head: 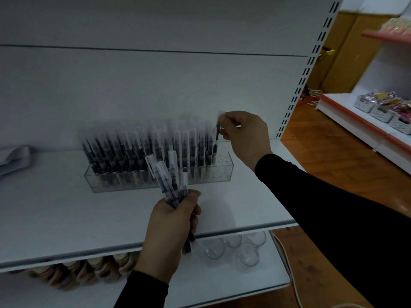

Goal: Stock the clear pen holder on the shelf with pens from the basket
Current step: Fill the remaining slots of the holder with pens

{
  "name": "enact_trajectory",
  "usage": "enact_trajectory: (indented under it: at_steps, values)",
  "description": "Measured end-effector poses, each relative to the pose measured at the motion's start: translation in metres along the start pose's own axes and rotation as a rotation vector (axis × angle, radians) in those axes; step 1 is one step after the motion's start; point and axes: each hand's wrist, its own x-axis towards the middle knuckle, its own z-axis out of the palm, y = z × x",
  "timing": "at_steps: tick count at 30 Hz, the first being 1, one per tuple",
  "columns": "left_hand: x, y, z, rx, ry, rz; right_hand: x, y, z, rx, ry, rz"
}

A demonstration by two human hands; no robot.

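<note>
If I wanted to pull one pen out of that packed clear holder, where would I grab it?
Probably by its clear cap end, pinched from straight above. In the clear pen holder the pens stand upright and close together, barrels hidden among neighbours, so only the tops are free. The right hand pinches a single pen near its top in just that grip.

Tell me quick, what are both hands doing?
Left hand: closed around a bunch of pens.
Right hand: pinching one pen above the clear pen holder.
</note>
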Motion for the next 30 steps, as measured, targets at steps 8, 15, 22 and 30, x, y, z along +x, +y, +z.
enact_trajectory:
  at_steps: [8, 15, 22, 30]
  values:
    - [-0.001, 0.001, 0.001, 0.008, -0.004, -0.008, -0.003, -0.003, 0.000, -0.015, -0.037, -0.043]
    - [-0.001, 0.001, 0.002, -0.004, -0.001, -0.019, -0.007, 0.000, 0.001, -0.058, -0.062, -0.085]
    - [-0.001, -0.001, 0.000, 0.016, -0.012, -0.033, -0.011, 0.008, -0.001, -0.157, -0.098, -0.069]
    - [-0.004, 0.003, 0.004, -0.075, -0.092, -0.102, -0.040, 0.006, -0.012, -0.095, -0.172, 0.102]
